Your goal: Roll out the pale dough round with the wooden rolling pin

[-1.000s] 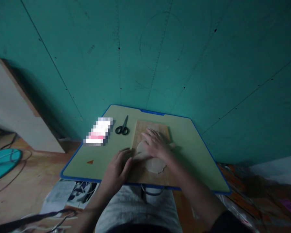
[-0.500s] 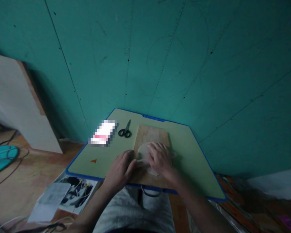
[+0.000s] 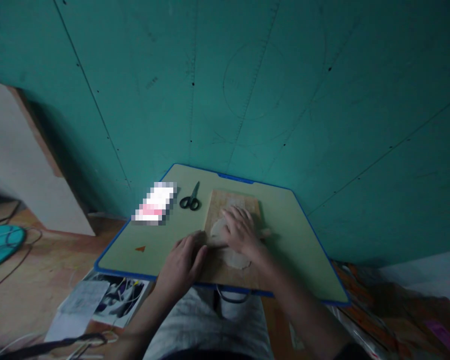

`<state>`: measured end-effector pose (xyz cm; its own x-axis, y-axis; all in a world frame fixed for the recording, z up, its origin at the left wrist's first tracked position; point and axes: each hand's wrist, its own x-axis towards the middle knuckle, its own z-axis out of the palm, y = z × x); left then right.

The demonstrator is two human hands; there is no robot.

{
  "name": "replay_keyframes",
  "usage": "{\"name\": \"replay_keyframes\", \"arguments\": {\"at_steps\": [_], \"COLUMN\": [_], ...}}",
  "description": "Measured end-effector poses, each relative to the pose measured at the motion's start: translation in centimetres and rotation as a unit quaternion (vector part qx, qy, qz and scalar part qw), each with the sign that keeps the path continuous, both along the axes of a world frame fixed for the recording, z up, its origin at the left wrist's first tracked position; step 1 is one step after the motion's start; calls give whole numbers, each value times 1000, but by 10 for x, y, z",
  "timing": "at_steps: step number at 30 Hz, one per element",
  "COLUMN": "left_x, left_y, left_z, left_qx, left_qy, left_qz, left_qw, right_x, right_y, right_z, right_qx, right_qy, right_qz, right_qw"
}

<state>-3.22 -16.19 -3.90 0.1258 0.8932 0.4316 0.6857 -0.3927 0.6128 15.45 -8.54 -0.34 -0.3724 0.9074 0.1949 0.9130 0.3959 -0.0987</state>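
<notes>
A thin pale sheet of dough lies on a wooden board. A light rolling pin crosses the dough, its right end poking out past the board's right edge. My left hand is curled round the pin's left end at the board's left edge, the grip partly hidden. Over the middle of the pin and the dough lies my right hand, palm down with its fingers stretched forward; it hides part of both.
Black-handled scissors and a blurred-out bright rectangle lie left of the board on the blue-edged table. A small orange triangle is near the front left. A green wall rises behind.
My right hand has moved slightly forward and left over the dough, and the pin has shifted forward. More dough shows on the near side. The view has shifted a little.
</notes>
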Motion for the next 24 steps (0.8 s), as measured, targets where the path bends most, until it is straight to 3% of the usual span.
{"name": "replay_keyframes", "arguments": {"at_steps": [5, 9, 15, 19, 24], "left_x": [-2, -5, -5, -5, -4], "left_y": [0, 1, 6, 8, 5], "left_z": [-4, -8, -15, -17, -9], "left_qx": [7, 18, 39, 71, 61], "left_qy": [-11, 3, 36, 24, -8], "left_qz": [22, 26, 15, -4, -11], "left_qw": [1000, 999, 998, 997, 998], "right_x": [-6, -9, -5, -4, -6], "right_y": [37, 46, 7, -25, -36], "right_z": [1, 4, 3, 0, 0], "right_qx": [10, 55, 71, 53, 38], "right_qy": [25, 68, 35, -9, -20], "right_qz": [6, 21, 25, -17, -56], "right_qw": [1000, 996, 997, 998, 998]}}
